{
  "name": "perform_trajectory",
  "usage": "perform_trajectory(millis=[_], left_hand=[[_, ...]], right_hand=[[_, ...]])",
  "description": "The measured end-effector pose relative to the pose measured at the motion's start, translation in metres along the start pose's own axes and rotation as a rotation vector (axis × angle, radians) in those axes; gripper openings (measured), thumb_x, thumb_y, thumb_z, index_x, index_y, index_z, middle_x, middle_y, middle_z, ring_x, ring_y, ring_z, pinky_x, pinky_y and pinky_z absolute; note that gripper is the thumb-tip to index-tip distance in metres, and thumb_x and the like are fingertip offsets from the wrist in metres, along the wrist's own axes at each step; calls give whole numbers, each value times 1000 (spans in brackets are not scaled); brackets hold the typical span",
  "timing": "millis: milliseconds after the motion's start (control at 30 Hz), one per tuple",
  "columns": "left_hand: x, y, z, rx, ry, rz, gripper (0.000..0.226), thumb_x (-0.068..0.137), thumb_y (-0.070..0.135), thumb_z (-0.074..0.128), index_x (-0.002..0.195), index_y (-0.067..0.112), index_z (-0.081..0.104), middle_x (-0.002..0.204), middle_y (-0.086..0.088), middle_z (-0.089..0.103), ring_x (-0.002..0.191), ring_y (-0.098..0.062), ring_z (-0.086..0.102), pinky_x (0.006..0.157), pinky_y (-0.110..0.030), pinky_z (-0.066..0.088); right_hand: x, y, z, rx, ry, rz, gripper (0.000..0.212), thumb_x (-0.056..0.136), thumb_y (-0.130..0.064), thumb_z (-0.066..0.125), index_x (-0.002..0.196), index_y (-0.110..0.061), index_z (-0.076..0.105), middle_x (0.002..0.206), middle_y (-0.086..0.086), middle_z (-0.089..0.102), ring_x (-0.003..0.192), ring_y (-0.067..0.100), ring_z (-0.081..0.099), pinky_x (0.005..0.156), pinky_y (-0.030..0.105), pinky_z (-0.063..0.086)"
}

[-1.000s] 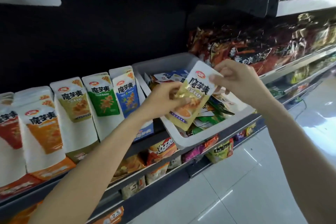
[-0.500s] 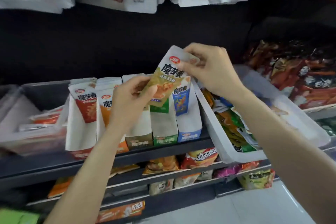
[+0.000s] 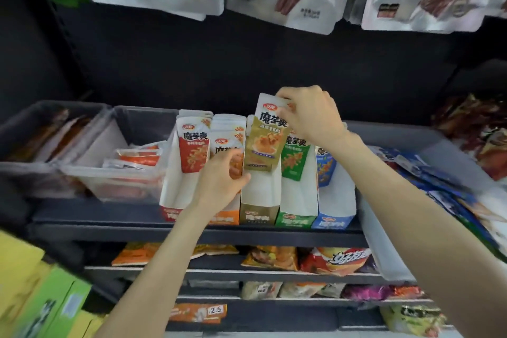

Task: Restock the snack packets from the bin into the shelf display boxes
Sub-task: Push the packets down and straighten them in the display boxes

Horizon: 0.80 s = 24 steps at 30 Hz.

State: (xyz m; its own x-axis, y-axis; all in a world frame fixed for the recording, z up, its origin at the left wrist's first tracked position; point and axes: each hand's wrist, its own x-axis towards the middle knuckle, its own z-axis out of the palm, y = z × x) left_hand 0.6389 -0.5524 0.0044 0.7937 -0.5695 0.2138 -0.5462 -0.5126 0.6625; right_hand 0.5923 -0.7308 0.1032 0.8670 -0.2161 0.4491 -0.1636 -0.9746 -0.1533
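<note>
While my right hand (image 3: 310, 115) pinched the top edge of the olive-gold foil snack packet (image 3: 267, 137), the packet stood upright with its long axis vertical, its bottom edge directly above the open mouth of the white cardboard display box with the olive-gold front (image 3: 259, 206). My left hand (image 3: 222, 175), fingers loosely curled and holding nothing that I could see, sat just left of the packet's lower corner, so the move, as I judged it, was straight down, right hand lowering.

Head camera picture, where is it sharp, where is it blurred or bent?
Head view: sharpest mid-frame, where the gold packet in the right hand reads clearly; the green cartons at lower left smear with blur; the shelf edge bows from wide-angle distortion; the back wall stays dark.
</note>
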Motion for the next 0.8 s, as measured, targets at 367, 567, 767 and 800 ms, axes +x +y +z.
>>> perform_trajectory(millis=[367, 567, 767, 800], left_hand=[[5, -8, 8, 12, 1, 39, 46, 84, 16, 68, 128, 24, 54, 118, 6, 61, 81, 3, 52, 62, 1, 34], [7, -9, 10, 20, 22, 52, 42, 83, 17, 68, 124, 23, 58, 114, 6, 62, 77, 3, 50, 61, 2, 34], [2, -1, 10, 61, 182, 132, 32, 88, 29, 63, 119, 21, 60, 96, 9, 60, 77, -8, 58, 66, -26, 54], [1, 3, 10, 21, 226, 192, 29, 89, 29, 62, 117, 21, 61, 92, 11, 59, 74, -6, 56, 64, -24, 54]], right_hand=[[14, 5, 56, -81, -177, 63, 20, 89, -16, 57, 106, -15, 67, 115, 9, 52, 107, 28, 50, 74, 35, 45], [14, 10, 64, -92, 21, 74, 20, 89, -14, 58, 109, -13, 59, 119, 8, 50, 109, 24, 48, 65, 30, 40], [-6, 18, 48, 136, 104, 53, 20, 86, -19, 64, 105, -15, 60, 101, 3, 56, 90, 17, 56, 68, 31, 47], [-15, 20, 39, 175, 103, 44, 21, 86, -20, 64, 107, -16, 60, 100, 1, 57, 87, 14, 57, 69, 30, 48]])
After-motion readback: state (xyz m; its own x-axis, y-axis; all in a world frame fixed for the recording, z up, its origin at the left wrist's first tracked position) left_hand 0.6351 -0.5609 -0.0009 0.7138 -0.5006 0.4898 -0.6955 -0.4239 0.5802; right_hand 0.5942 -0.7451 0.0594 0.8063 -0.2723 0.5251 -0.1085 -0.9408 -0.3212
